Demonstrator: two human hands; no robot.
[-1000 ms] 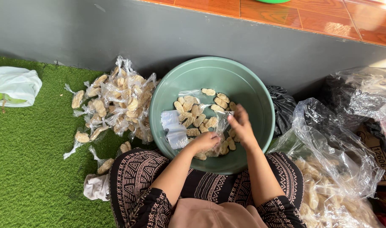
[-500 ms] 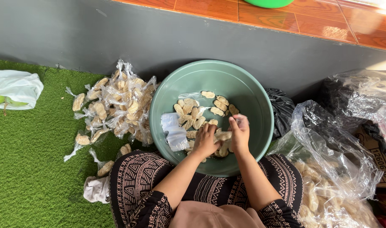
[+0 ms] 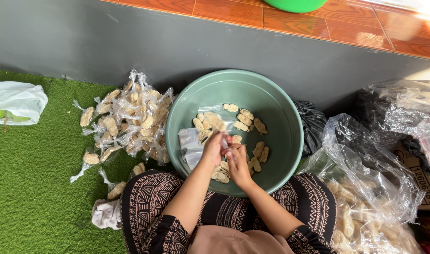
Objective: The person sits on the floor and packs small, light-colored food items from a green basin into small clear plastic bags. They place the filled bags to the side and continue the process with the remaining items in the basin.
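A green plastic basin (image 3: 281, 113) sits in front of my lap with several pale, flat crackers (image 3: 245, 124) and a stack of small clear bags (image 3: 190, 146) inside. My left hand (image 3: 213, 149) and my right hand (image 3: 237, 162) meet over the basin's near side. Together they pinch a small clear bag (image 3: 224, 142) between the fingers; whether a cracker is inside it is hidden by the fingers. More crackers (image 3: 220, 175) lie just below my hands.
A heap of filled, tied little bags (image 3: 125, 120) lies on the green turf at the left. A white bag (image 3: 15, 99) is at the far left, a white cloth (image 3: 106, 214) by my knee. A big clear bag of crackers (image 3: 365, 207) sits at the right, below a grey step.
My right hand came back from the crackers at the right of the basin toward my left hand. Both hands now meet close together on a small bag.
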